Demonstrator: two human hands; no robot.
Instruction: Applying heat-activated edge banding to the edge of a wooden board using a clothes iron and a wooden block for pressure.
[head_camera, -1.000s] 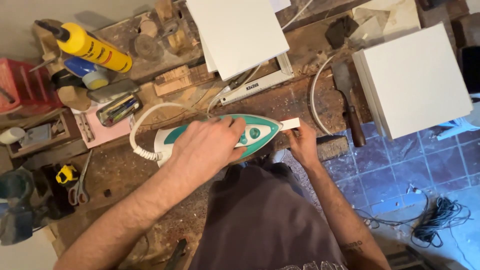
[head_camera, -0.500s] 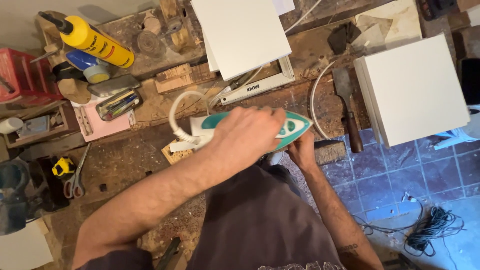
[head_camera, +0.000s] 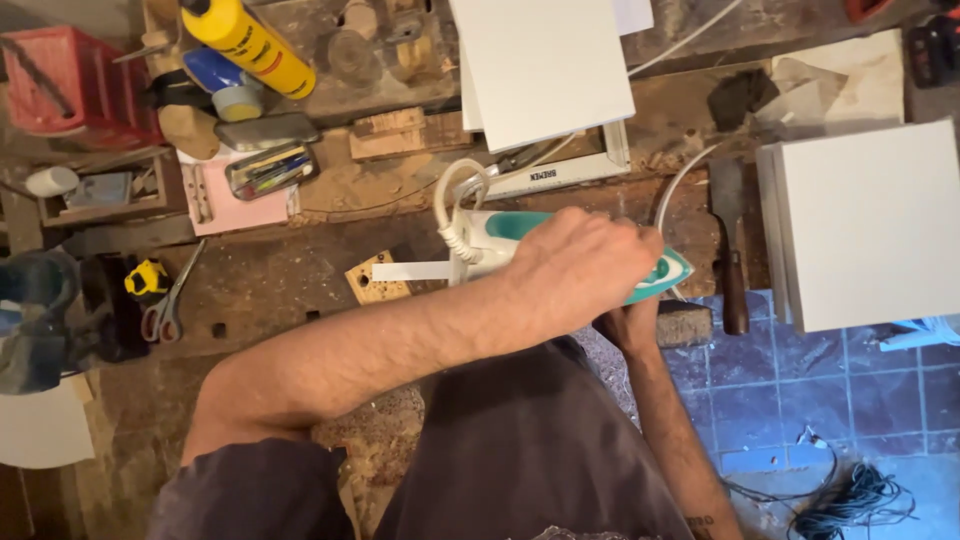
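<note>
My left hand (head_camera: 580, 265) is closed over the handle of a white and teal clothes iron (head_camera: 495, 238), which lies flat near the front edge of a worn wooden workbench (head_camera: 290, 290), tip pointing right. A narrow white strip (head_camera: 410, 270) sticks out to the left from under the iron's rear, over a small wooden block (head_camera: 372, 288). The iron's white coiled cord (head_camera: 452, 200) loops up behind it. My right hand (head_camera: 625, 322) sits just below the iron's tip at the bench edge, mostly hidden by my left hand; what it grips is hidden.
White panels lie at the back (head_camera: 545, 65) and right (head_camera: 870, 225). A wooden-handled blade tool (head_camera: 730, 265) lies right of the iron. A yellow can (head_camera: 245, 40), red crate (head_camera: 65, 80), pink tray (head_camera: 240, 205), scissors (head_camera: 165, 310) and tape measure (head_camera: 145, 280) crowd the left. Cable (head_camera: 850, 495) lies on the blue tiled floor.
My left hand has slid the iron to the right along the strip. The strip's end showed right of the iron before; now it shows to its left. My right hand stayed near the edge.
</note>
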